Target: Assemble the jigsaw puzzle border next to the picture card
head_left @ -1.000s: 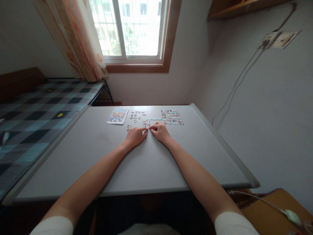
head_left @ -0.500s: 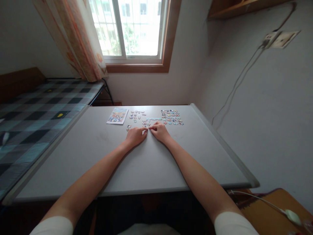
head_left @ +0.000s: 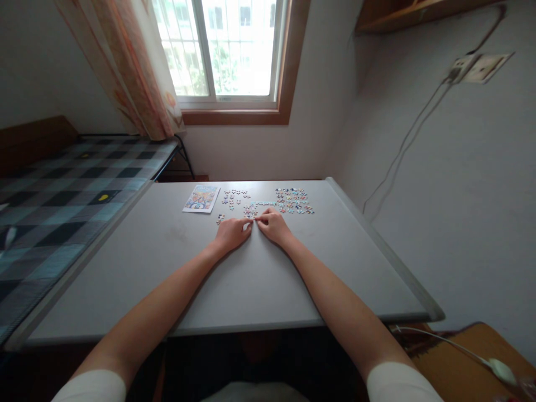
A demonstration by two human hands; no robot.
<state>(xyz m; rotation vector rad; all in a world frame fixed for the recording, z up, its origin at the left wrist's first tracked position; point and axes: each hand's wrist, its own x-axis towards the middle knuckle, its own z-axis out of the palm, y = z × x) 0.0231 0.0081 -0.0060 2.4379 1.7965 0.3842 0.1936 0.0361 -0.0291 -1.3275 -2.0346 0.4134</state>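
Through the head camera, the only view I have, I see both bare hands low over the far part of the grey-white table point(head_left: 251, 279). The left hand point(head_left: 231, 232) and the right hand point(head_left: 274, 225) meet almost tip to tip, finger and thumb drawn in, right at the near edge of a small cluster of jigsaw pieces point(head_left: 250, 210). I cannot tell whether either one pinches a piece; the gap at the fingertips is too small to read.

From the cluster's far side, a thin row of pieces point(head_left: 264, 203) runs rightward. Loose pieces on the right point(head_left: 295, 196) sit beyond the right hand, more loose pieces on the left point(head_left: 234, 195) lie beyond the left one, and a few stray pieces point(head_left: 220, 218) rest just beside its knuckles. A printed picture sheet point(head_left: 201, 199) lies flat farther left.

I judge the pieces to be very light, thin and fairly stiff, probably card, apt to skid on the smooth top, with knobs that could bend. I would hold one by opposite edges, clear of the knobs.

I can read no brand, label or writing anywhere, the sheet included.
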